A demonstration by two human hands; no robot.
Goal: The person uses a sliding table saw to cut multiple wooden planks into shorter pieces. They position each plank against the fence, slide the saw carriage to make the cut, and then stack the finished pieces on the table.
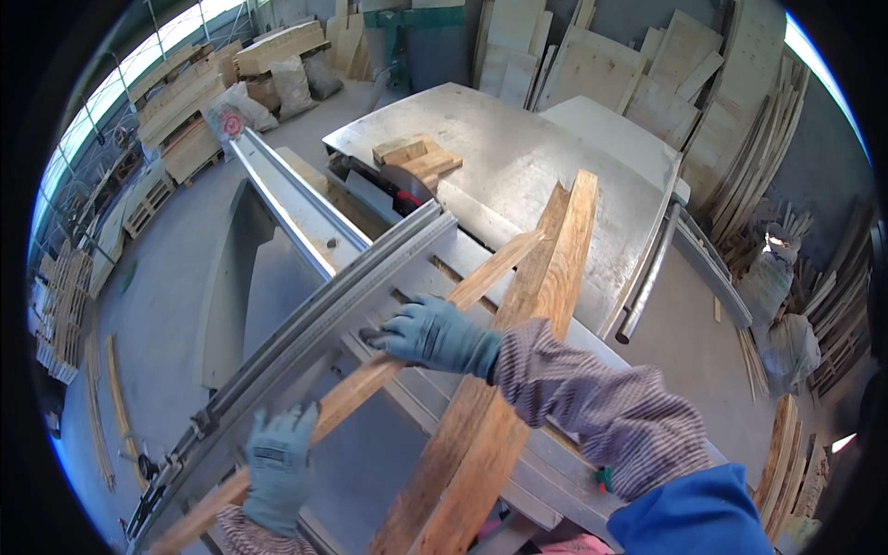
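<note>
One slim, squared wooden strip (pixel 359 388) fills the clamped grip of fabric-gloved left hand (pixel 279 467) and right hand (pixel 435 335)

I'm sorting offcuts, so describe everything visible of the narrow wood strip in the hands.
The strip is long, slim and apparently straight, of light brown, bare-looking wood. It slants from the picture's lower edge up to the right. The gloved left hand and, farther up, right hand hold it. Its upper end appears beside thick beams; contact there is unclear.
</note>
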